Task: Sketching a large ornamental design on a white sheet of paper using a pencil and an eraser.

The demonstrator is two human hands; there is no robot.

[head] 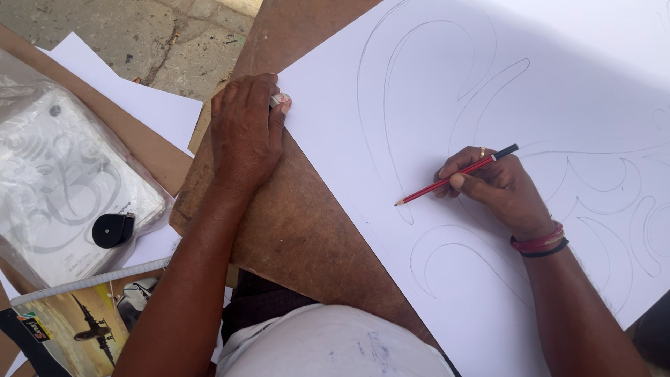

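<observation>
Pencil (457, 174), red with a black end, lies slanted across the big white sheet of paper (419, 91), its sharpened tip down-left on a curved drawn line and its black end up-right. In the head view, the right hand (499, 188) rests its heel on the sheet, fingers curled shut round the pencil's upper half, a ring on 1 finger and red and black bands at the wrist (539, 244). The pencil's tip sticks out well clear of the fingers to the left. The left arm reaches forward across the brown board (300, 230) that serves as worktop under the sheet. The left hand (246, 132) lies palm down, fingers bent, at the sheet's left corner; a small white eraser (280, 100) peeks out under its fingertips, so the hand is closed lightly over it. The 2 hands are well apart. Off to the left lie a plastic-wrapped white pack (56, 174) with a small black round object (112, 229) on it, loose white sheets (132, 98), and a spiral notebook (70, 328) with an aeroplane on its cover. Nothing lies between the pencil tip and the drawn curves.
</observation>
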